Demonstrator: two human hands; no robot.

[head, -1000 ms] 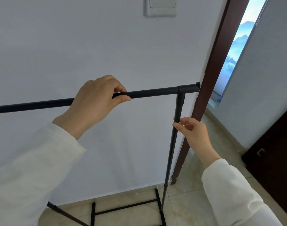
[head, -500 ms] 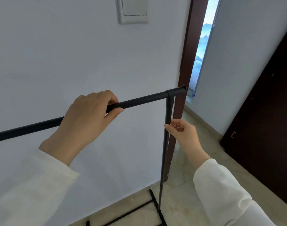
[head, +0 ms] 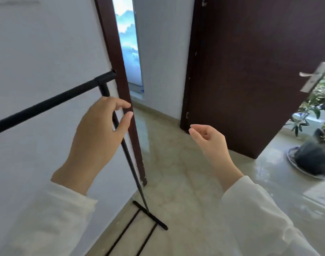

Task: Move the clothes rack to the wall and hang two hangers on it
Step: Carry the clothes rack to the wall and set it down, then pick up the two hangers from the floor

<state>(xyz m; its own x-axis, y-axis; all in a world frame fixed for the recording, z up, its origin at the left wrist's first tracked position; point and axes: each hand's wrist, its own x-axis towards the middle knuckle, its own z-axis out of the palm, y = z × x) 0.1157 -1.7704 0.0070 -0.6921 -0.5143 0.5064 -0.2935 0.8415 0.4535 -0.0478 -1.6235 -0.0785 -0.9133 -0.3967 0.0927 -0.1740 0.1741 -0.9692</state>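
The black clothes rack (head: 47,103) stands close against the white wall (head: 38,52), its top bar running from the left edge to a corner joint near the door frame. Its right upright drops to a black foot on the floor. My left hand (head: 100,133) hovers in front of the upright with fingers apart, holding nothing. My right hand (head: 209,143) is off the rack, out over the floor, fingers loosely curled and empty. No hangers are in view.
A dark brown door frame (head: 121,89) stands just right of the rack. A dark brown door (head: 250,71) with a metal handle (head: 314,76) stands open ahead. A potted plant (head: 316,156) on a saucer sits at the right on the glossy beige tile floor (head: 176,182).
Both hands have let go of the rack: the left came off the top bar, the right off the upright and moved right. My view has swung right toward the open door.
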